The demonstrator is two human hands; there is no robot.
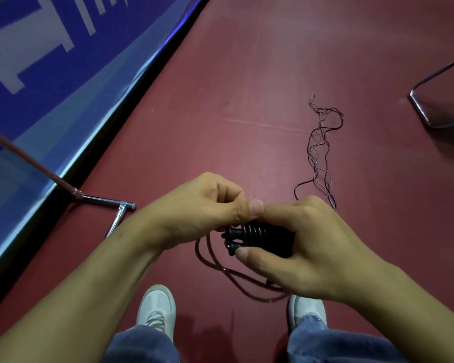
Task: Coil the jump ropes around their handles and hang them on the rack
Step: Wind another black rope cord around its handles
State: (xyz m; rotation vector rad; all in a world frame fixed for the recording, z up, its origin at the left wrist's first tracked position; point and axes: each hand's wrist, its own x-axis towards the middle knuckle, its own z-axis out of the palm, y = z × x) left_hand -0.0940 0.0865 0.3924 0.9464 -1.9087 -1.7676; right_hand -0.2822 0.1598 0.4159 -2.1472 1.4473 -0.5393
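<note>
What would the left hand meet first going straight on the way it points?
The right hand. The left hand, pinching the rope, points toward it, thumb tip seemingly touching its index finger above the black handles. Depth is unclear from one view.

- The blue banner (37,82) at the upper left bears large white strokes, cut off by the frame edge; none reads as a word or number.

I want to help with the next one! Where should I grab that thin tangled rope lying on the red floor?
Probably its bunched middle, coming down from above: the thin tangled rope lies flat on the red floor, and its strands cross closest there. Its handles do not show.
</note>
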